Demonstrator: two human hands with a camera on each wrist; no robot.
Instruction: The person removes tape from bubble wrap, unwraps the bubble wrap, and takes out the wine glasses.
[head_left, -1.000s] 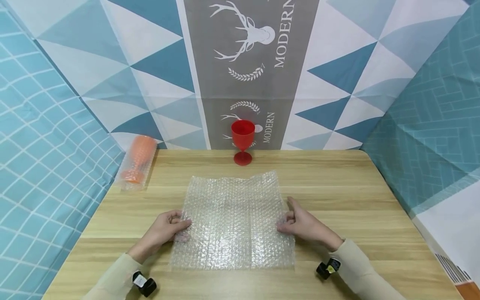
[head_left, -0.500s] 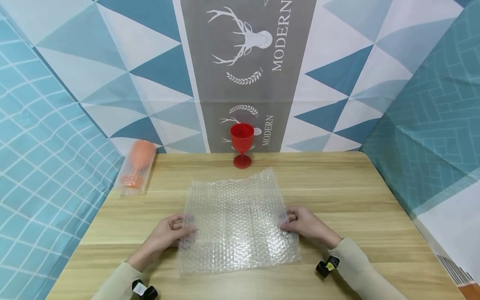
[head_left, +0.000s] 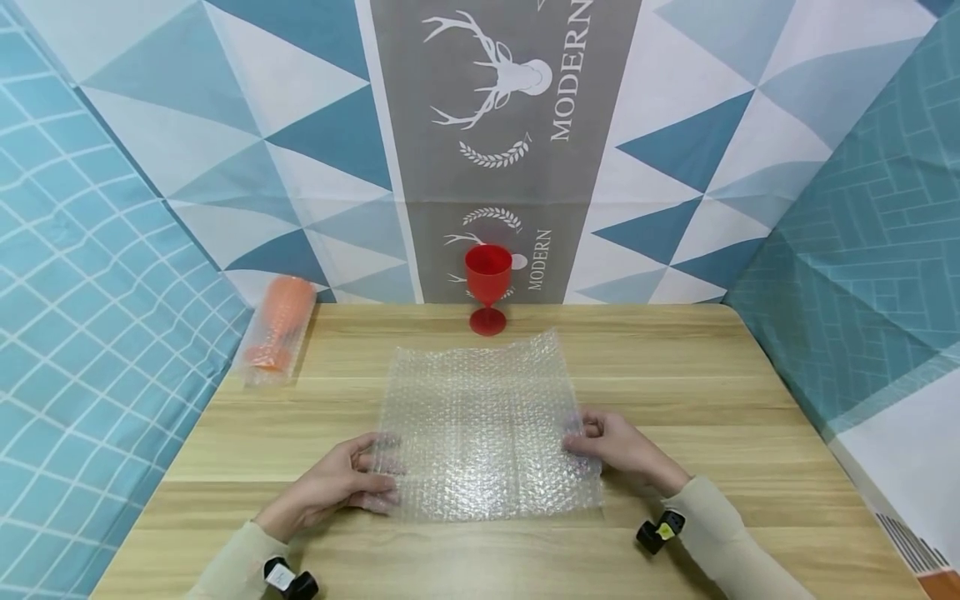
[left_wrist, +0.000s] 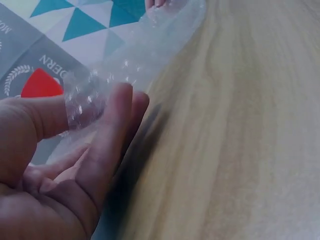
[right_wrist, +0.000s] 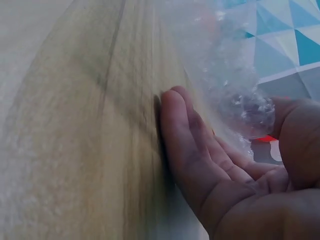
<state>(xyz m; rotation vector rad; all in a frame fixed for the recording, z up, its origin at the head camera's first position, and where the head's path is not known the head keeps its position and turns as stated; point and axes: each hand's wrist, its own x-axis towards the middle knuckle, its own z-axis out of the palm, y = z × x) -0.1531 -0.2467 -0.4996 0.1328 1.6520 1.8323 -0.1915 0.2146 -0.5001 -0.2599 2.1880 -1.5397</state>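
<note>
A clear piece of bubble wrap (head_left: 487,425) spans the space between both hands, over the front middle of the table; I cannot tell if it is a single sheet or a bag. My left hand (head_left: 337,483) grips its left edge, and in the left wrist view the thumb (left_wrist: 52,115) lies over the plastic with fingers under it. At the opposite edge my right hand (head_left: 626,450) pinches the plastic between thumb and fingers; in the right wrist view the fingers (right_wrist: 182,135) are beside the tabletop. A red goblet (head_left: 488,279) stands upright behind the wrap.
An orange goblet (head_left: 285,312) wrapped in bubble wrap lies at the table's back left corner. The wooden table (head_left: 675,375) meets a patterned cloth backdrop (head_left: 300,142) at the back. Blue cloths hang at both sides.
The bubble wrap has shifted slightly right and up in the head view, held in both hands. The right index finger, extended earlier, is drawn in. Left fingers are more spread.
</note>
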